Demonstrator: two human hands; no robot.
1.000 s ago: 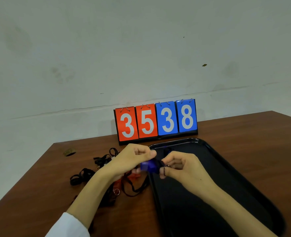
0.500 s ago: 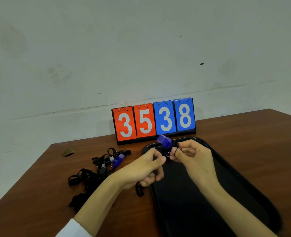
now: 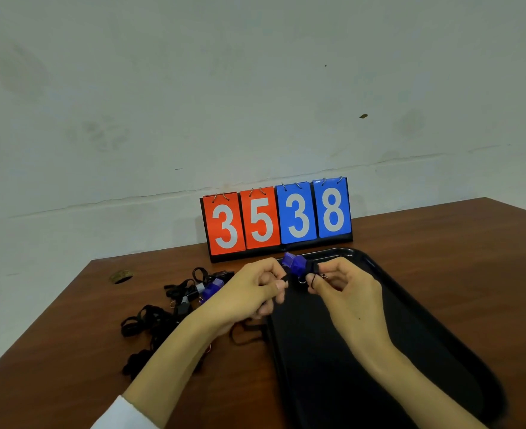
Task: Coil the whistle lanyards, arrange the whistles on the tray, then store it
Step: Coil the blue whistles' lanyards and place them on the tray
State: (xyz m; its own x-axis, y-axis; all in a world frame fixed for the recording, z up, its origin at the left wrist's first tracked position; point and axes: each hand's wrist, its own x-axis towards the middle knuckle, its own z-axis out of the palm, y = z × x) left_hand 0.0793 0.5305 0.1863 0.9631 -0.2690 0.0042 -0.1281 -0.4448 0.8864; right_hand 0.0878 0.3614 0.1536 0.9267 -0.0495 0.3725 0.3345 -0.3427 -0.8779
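Blue whistle, lanyard pinched, scoreboard — 3538

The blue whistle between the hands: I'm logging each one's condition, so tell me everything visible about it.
The blue whistle looks like translucent plastic, its boxy mouthpiece pointing up and left, with a small metal ring hanging beneath. It is held in the air over the far corner of the black tray. The left hand and right hand pinch its black lanyard on either side. Whether fingers touch the body itself is unclear.
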